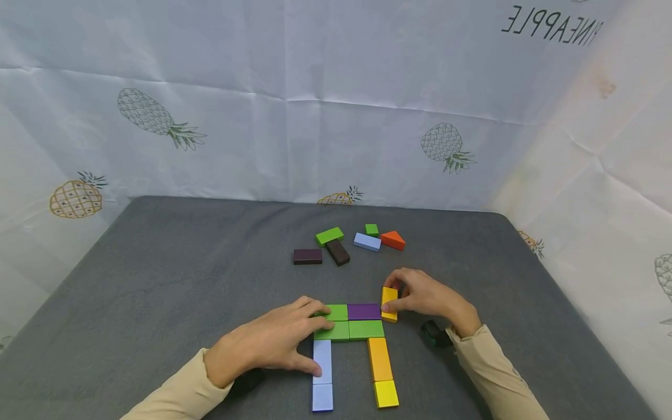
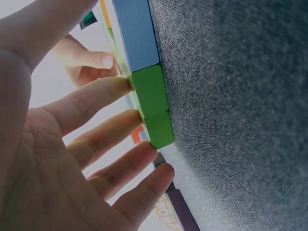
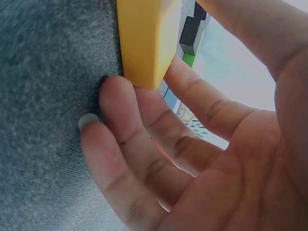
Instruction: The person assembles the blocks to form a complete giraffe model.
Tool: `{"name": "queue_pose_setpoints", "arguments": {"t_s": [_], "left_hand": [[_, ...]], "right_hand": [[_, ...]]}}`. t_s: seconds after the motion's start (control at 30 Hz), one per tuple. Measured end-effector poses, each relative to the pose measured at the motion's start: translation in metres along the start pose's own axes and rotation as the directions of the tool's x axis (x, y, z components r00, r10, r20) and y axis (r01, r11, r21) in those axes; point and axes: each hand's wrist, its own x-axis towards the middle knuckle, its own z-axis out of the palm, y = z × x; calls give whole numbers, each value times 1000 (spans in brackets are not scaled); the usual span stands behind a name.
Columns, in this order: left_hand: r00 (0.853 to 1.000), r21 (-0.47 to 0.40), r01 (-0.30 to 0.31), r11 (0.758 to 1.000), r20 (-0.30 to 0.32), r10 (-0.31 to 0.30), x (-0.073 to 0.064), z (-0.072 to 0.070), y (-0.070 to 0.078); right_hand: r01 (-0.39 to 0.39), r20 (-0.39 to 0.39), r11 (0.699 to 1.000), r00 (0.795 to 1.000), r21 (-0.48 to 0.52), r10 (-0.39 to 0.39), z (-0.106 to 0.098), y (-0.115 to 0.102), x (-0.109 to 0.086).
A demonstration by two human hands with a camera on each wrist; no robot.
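Observation:
My right hand [image 1: 422, 294] grips a yellow block [image 1: 389, 300] between thumb and fingers, at the right end of a purple block [image 1: 364, 312]. In the right wrist view its fingertips [image 3: 115, 94] are at the end of the yellow block, low over the cloth. My left hand [image 1: 275, 335] reaches over the left side of the layout with spread, fairly straight fingers. Its fingertips touch the left green blocks [image 2: 150, 89], and the thumb lies over a light blue block [image 1: 322, 359]. Another green block [image 1: 366, 330] lies below the purple one.
An orange-yellow block [image 1: 380, 359] and a yellow square block [image 1: 386, 394] form the right column. Farther back lie a dark block [image 1: 307, 256], a green block [image 1: 329, 235], a light blue block [image 1: 367, 242] and an orange triangle [image 1: 392, 240]. A pineapple-print curtain [image 1: 289, 146] hangs behind the grey table [image 1: 184, 280].

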Motion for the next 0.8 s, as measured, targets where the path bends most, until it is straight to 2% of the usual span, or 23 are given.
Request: {"name": "queue_pose_setpoints", "arguments": {"t_s": [0.3, 0.8], "left_hand": [[1000, -7, 4, 1000, 8, -4, 0, -1, 0], [1000, 5, -2, 1000, -4, 2, 0, 0, 0]], "right_hand": [[39, 16, 999, 999, -10, -39, -1, -2, -2], [19, 32, 1000, 999, -4, -19, -1, -3, -3]]}}
